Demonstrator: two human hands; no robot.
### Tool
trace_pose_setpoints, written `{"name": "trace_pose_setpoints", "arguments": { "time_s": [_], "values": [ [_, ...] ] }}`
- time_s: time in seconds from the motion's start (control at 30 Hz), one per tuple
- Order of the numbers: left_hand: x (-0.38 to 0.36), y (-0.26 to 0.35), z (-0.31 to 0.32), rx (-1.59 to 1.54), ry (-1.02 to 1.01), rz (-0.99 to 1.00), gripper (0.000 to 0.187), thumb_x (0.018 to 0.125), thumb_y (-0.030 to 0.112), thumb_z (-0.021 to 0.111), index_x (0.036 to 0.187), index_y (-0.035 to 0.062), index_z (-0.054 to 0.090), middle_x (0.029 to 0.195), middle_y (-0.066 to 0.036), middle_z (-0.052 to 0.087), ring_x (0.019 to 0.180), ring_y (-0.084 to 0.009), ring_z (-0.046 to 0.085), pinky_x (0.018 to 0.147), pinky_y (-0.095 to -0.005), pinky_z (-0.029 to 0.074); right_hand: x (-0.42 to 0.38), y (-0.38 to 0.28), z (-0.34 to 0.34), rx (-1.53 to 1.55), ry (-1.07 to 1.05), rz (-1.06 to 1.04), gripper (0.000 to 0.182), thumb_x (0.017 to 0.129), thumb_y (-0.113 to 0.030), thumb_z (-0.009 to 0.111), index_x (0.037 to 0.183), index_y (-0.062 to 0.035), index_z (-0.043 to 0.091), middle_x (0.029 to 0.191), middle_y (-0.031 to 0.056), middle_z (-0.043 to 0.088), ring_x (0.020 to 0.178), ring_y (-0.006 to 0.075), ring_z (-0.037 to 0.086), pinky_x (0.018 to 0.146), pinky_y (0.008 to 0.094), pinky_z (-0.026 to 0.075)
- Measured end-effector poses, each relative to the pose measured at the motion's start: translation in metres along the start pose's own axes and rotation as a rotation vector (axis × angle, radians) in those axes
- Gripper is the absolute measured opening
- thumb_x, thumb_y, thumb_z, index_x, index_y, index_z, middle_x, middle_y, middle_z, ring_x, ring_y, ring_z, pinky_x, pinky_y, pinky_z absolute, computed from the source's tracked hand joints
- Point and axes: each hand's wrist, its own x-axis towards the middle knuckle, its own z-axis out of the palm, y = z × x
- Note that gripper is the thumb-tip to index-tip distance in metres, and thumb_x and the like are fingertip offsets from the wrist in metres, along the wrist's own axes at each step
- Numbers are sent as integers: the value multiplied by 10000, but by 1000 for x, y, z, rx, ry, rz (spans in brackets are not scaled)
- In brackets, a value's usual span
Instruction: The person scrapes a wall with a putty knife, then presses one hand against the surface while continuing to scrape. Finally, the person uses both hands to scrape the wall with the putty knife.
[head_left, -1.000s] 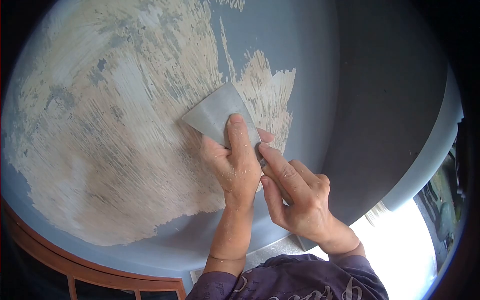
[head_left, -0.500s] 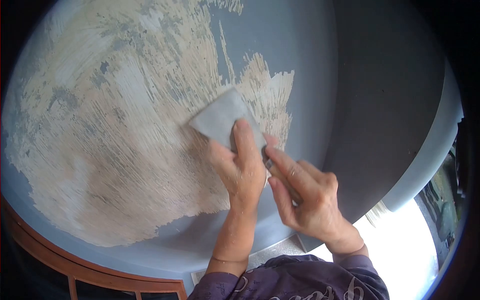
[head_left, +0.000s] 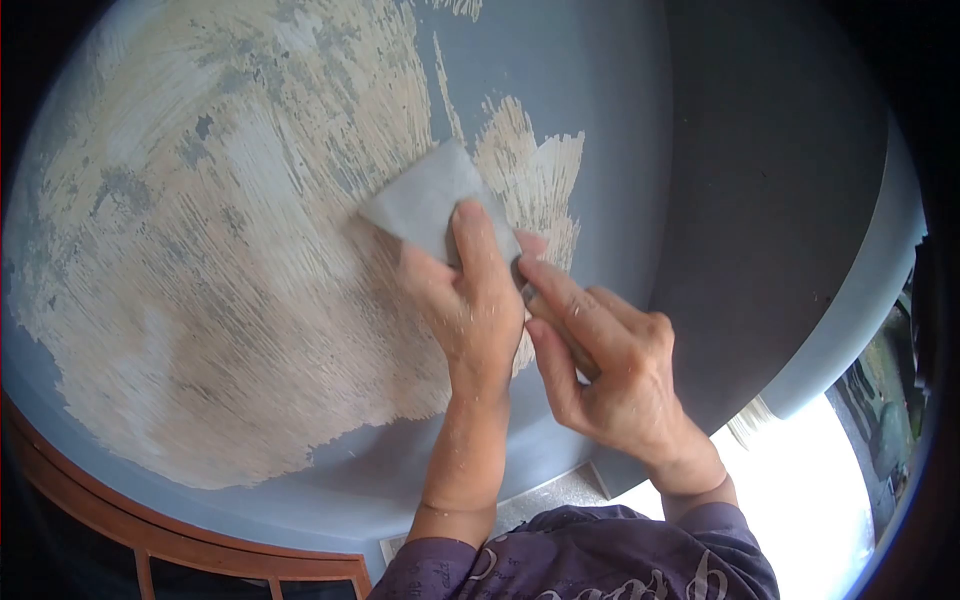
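A wide flat metal scraper (head_left: 425, 195) lies with its blade against the blue-grey wall (head_left: 600, 90). My left hand (head_left: 475, 290) grips the blade's lower part, thumb along its face and the other fingers partly hidden behind it. The scraper's handle sits in my right hand (head_left: 615, 370), whose index finger stretches along it towards the blade. Around the blade spreads a large scraped patch (head_left: 250, 260), pale cream and white with streaks and grey spots. Specks of pale dust cling to both hands and my left forearm.
A dark grey wall section (head_left: 770, 170) stands to the right, ending in a pale edge (head_left: 880, 290). Brown wooden framing (head_left: 250, 560) with dark panes runs along the lower left. Bright light comes from an opening (head_left: 800, 490) at the lower right.
Both hands and the scraper have moved a little up and to the left across the wall. The grip stays the same.
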Motion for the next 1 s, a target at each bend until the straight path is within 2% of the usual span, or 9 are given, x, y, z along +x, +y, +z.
{"name": "trace_pose_setpoints", "arguments": {
  "time_s": [0.1, 0.3, 0.4, 0.6, 0.8, 0.9, 1.0],
  "values": [
    [5, 5, -1, 24, -75, -6, 309, 910, 141, 471, 710, -89, 519, 586, -128, 593, 485, -144, 567, 412, -249, 431, 4, -3, -6, 21, -11, 10, 391, 746, 33, 636, 1134, 3, 599, 664, 96, 607, 498, 194, 559, 458, 293, 436],
    [-2, -1, 2, -44, 53, -8, 323, 910, 136, 458, 667, -70, 513, 572, -103, 576, 486, -134, 562, 412, -238, 428, -2, 0, -3, -1, -18, -3, 377, 753, 26, 638, 1128, 4, 604, 674, 101, 615, 501, 192, 560, 457, 285, 434],
    [8, 5, 4, -34, -35, 36, 293, 905, 120, 471, 695, -80, 512, 573, -94, 567, 492, -144, 571, 407, -239, 429, 9, 2, -4, 10, 2, -12, 373, 755, 18, 639, 1126, 0, 607, 674, 99, 616, 503, 191, 564, 457, 281, 436],
    [-3, -2, 2, -28, -1, 55, 319, 903, 126, 467, 663, -77, 516, 580, -108, 591, 464, -132, 553, 403, -231, 421, 1, 0, -9, 19, -12, -10, 367, 762, 21, 635, 1127, -2, 609, 668, 93, 608, 496, 181, 551, 464, 279, 427],
    [16, 8, 7, -27, -85, 73, 288, 899, 116, 481, 703, -91, 517, 582, -116, 591, 481, -155, 585, 405, -248, 435, 17, 3, -6, 42, 46, -23, 373, 757, 24, 631, 1129, -6, 613, 642, 106, 588, 471, 187, 540, 458, 282, 416],
    [3, 10, 1, 78, -57, -10, 296, 884, 224, 499, 821, -64, 515, 667, -129, 586, 584, -159, 572, 532, -278, 452, 7, -1, -9, 31, 16, -17, 371, 762, 31, 621, 1131, -8, 613, 641, 96, 582, 481, 179, 530, 467, 277, 414],
    [1, 6, -3, 63, -73, -75, 289, 881, 218, 496, 817, -62, 517, 686, -129, 586, 612, -153, 571, 537, -280, 448, 4, 0, -6, 28, -12, 1, 368, 767, 31, 618, 1134, -5, 610, 650, 98, 583, 488, 185, 531, 482, 275, 419]
  ]
}}
